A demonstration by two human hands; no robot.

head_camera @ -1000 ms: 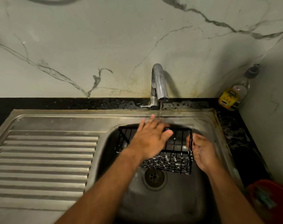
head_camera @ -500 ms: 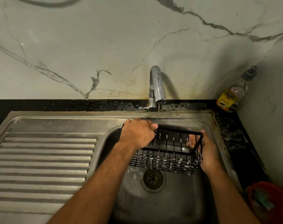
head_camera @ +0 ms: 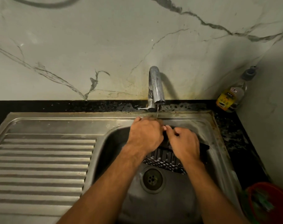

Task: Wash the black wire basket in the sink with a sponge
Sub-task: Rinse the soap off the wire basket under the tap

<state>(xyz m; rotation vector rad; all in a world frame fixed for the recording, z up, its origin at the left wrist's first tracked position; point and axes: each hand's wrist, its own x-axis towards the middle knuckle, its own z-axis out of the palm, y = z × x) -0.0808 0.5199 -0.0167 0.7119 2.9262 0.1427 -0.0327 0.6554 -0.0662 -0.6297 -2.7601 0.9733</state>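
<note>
both hands close in over the basket under the tap

the black wire basket (head_camera: 165,160) sits in the far half of the sink (head_camera: 114,152), just beyond the drain (head_camera: 152,178), with white suds on its near wires. half a second ago the hands held it at opposite ends; now they have drawn together over its far rim, and most of it is hidden. the left hand (head_camera: 145,136) curls over the far left edge, the right hand (head_camera: 184,144) beside it with fingers bent on the wire, though blur keeps the exact hold unclear. a thin stream falls from the tap (head_camera: 155,88) just beyond the knuckles. no sponge is visible, so this looks like rinsing or turning. a soap bottle (head_camera: 231,96) stands far right, a red tub (head_camera: 270,201) near right.
</note>
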